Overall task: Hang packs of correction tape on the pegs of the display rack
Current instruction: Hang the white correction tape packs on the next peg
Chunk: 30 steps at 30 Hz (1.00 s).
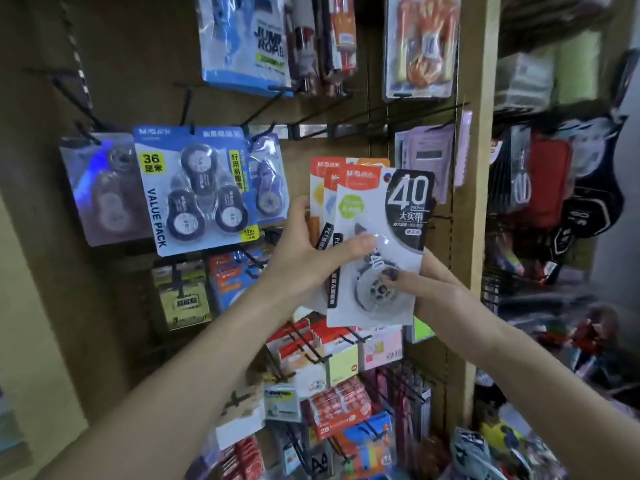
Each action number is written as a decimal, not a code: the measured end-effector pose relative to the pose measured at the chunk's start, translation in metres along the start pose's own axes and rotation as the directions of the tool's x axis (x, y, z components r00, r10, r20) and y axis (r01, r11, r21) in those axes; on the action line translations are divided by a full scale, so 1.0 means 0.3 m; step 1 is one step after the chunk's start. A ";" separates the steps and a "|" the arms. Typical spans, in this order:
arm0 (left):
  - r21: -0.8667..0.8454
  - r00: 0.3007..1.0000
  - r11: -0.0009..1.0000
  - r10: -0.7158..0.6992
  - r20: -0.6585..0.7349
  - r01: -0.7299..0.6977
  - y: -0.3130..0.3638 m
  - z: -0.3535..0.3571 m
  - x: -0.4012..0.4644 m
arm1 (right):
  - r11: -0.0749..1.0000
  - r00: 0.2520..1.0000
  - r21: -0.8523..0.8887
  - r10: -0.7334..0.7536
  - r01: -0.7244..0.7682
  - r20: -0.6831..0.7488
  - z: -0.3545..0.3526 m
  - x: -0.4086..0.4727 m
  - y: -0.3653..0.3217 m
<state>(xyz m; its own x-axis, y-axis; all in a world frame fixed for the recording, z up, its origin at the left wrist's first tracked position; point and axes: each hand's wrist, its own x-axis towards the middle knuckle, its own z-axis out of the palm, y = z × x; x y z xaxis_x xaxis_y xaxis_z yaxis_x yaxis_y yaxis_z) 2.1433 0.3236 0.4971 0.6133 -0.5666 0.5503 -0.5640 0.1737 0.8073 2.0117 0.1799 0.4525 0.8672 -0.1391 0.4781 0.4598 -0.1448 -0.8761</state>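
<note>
Now both hands [311, 251] round fanned correction tape packs [377, 244], pegs [374, 114] above.

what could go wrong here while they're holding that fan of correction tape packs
The left hand and right hand both grip a loose fan of correction tape packs; pulling the front one free could let a rear pack slip and fall. The bare pegs above are thin and dark, so a hang hole may miss. The value pack hangs close and could be knocked.
</note>
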 end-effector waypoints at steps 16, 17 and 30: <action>-0.047 0.984 0.999 -0.003 -0.178 -0.005 0.059 0.092 0.356 | 0.996 0.991 -0.063 0.070 -0.063 0.111 -0.286 0.374 -0.049; -0.047 0.983 0.999 -0.005 -0.181 -0.004 0.061 0.093 0.366 | 0.997 0.990 -0.047 0.070 -0.065 0.123 -0.291 0.386 -0.045; -0.055 0.981 0.996 -0.082 -0.177 0.074 0.012 0.092 0.448 | 0.999 0.994 0.035 -0.018 0.014 0.112 -0.324 0.489 0.031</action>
<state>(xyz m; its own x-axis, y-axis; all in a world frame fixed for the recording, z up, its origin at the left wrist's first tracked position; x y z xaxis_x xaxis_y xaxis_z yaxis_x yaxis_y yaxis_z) 2.2084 0.2258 0.5680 0.7457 -0.4273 0.5111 -0.4862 0.1756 0.8561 2.1246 0.0627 0.5207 0.8747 -0.0259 0.4841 0.4786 -0.1126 -0.8708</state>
